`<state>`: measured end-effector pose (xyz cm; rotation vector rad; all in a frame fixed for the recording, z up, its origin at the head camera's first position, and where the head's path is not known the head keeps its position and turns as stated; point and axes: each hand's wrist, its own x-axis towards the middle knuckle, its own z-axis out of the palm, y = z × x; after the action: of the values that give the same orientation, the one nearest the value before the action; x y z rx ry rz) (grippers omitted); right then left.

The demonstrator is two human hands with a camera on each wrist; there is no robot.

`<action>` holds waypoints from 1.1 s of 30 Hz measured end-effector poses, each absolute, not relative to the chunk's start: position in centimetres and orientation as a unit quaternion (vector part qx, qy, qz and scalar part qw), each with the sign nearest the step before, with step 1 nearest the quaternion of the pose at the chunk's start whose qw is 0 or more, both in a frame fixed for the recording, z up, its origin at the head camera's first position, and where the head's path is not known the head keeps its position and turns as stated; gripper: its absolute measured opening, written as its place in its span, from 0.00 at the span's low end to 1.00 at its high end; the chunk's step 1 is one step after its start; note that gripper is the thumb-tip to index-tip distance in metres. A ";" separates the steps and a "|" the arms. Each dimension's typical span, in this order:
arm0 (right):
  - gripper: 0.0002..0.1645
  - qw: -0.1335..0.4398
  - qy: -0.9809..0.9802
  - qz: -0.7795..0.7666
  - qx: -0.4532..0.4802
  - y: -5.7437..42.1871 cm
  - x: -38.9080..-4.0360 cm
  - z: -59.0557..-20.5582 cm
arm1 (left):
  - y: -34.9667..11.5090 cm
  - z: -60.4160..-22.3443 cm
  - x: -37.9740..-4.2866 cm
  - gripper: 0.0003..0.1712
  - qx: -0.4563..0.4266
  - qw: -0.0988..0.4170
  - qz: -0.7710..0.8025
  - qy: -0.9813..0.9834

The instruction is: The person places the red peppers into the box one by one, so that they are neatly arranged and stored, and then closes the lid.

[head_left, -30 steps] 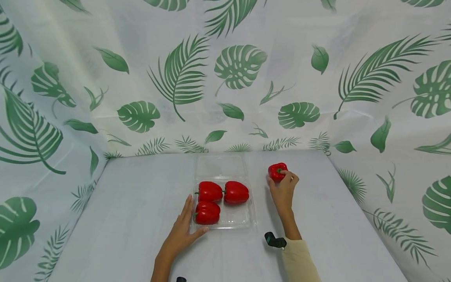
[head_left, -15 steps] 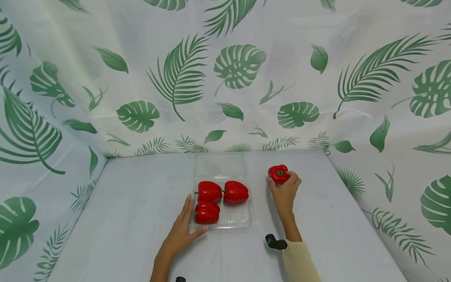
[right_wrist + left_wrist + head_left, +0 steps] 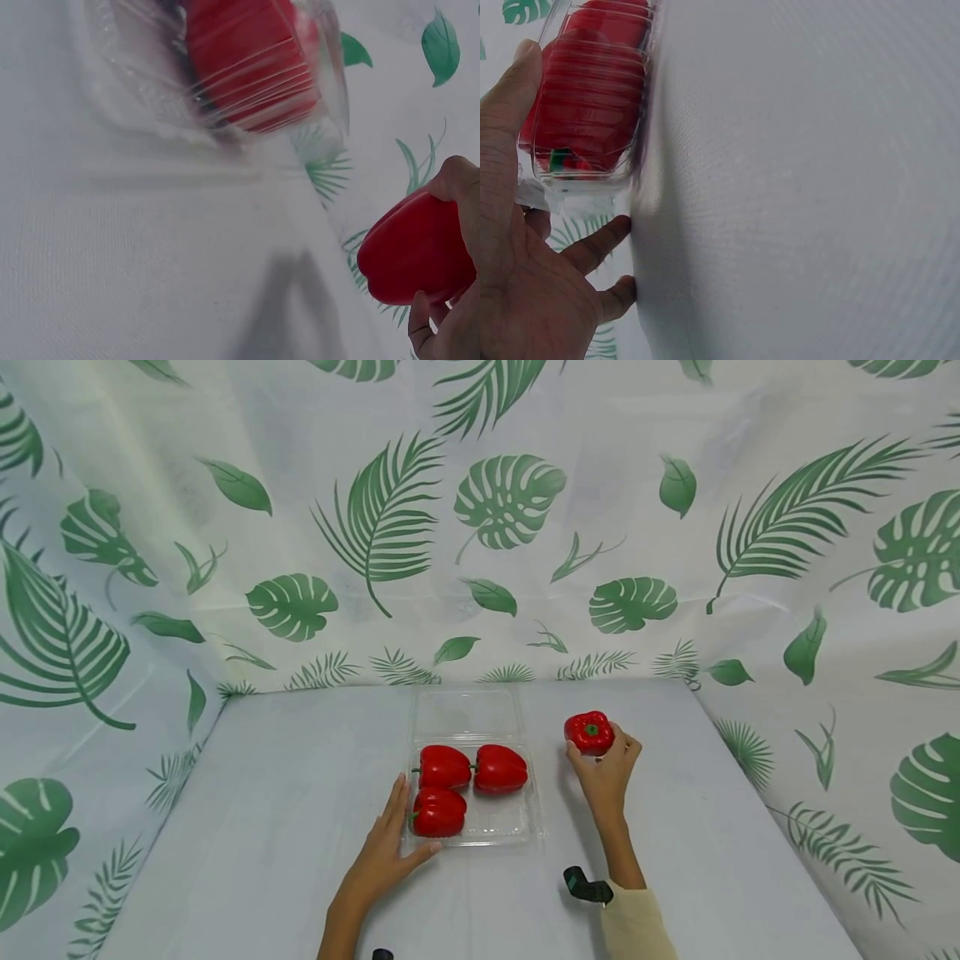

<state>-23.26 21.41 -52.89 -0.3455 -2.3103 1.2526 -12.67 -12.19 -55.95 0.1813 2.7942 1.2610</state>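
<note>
My right hand (image 3: 606, 774) grips a red bell pepper (image 3: 588, 732) between thumb and fingers, its green stem facing up toward the head camera. In the right wrist view that same pepper (image 3: 420, 247) shows above the table, with a shadow on the cloth below. To its left lies a clear plastic clamshell box (image 3: 498, 818) holding three red peppers on their sides; its front right part has no pepper. My left hand (image 3: 382, 852) rests along the box's left side, fingers straight, thumb by the front edge. Its spread fingers appear beside the clear wall (image 3: 592, 178) in the left wrist view.
The box's clear lid (image 3: 465, 714) lies folded back behind it. A pale cloth (image 3: 262, 827) covers the table, and a leaf-printed curtain (image 3: 420, 635) closes off the back and sides. A black camera mount (image 3: 587, 887) sticks out from the right wrist.
The index finger has left the stem, and my right hand now holds the pepper by its sides. The pepper has turned and shifted slightly left. My left hand and the box stay put.
</note>
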 end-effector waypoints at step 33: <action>0.51 0.185 -0.815 0.548 0.026 19.7 -19.5 -49.4 | -12.2 -56.0 -12.6 0.64 0.050 0.045 0.415 0.907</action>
<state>-19.54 19.70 -49.38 0.0737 -2.2962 1.5455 -12.59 -12.21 -56.02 0.1542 2.7709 1.2687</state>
